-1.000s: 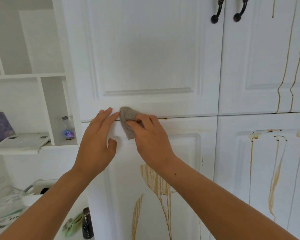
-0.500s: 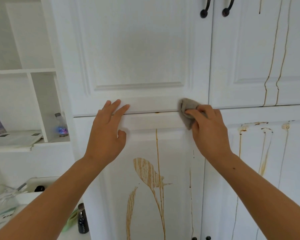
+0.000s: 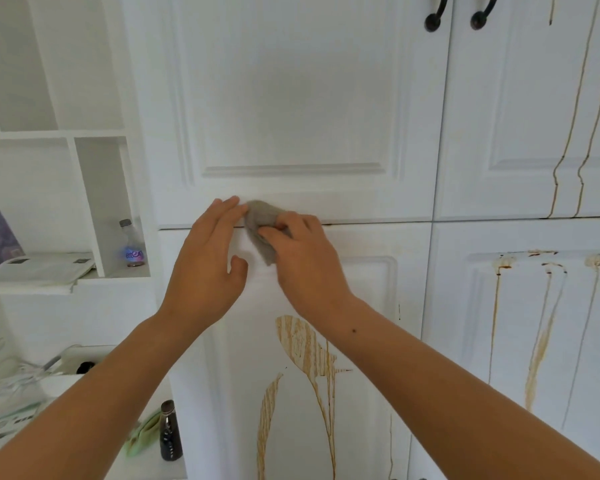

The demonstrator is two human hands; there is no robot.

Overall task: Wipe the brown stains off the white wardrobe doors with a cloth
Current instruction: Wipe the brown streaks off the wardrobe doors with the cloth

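Note:
My right hand grips a small grey cloth and presses it on the seam between the upper left door and the lower left door. My left hand lies flat on the lower door with straight fingers, its fingertips touching the cloth. A wide brown smear and thin drips run down the lower left door. Brown drip lines streak the upper right door, and several more brown streaks run down the lower right door.
Two black handles hang at the top. Open white shelves on the left hold a small bottle and papers. Below them stand a dark bottle, a green cloth and clutter.
My right hand swept the cloth along the seam to the right, then back left until it meets my left hand's fingertips. My left hand stayed pressed on the door.

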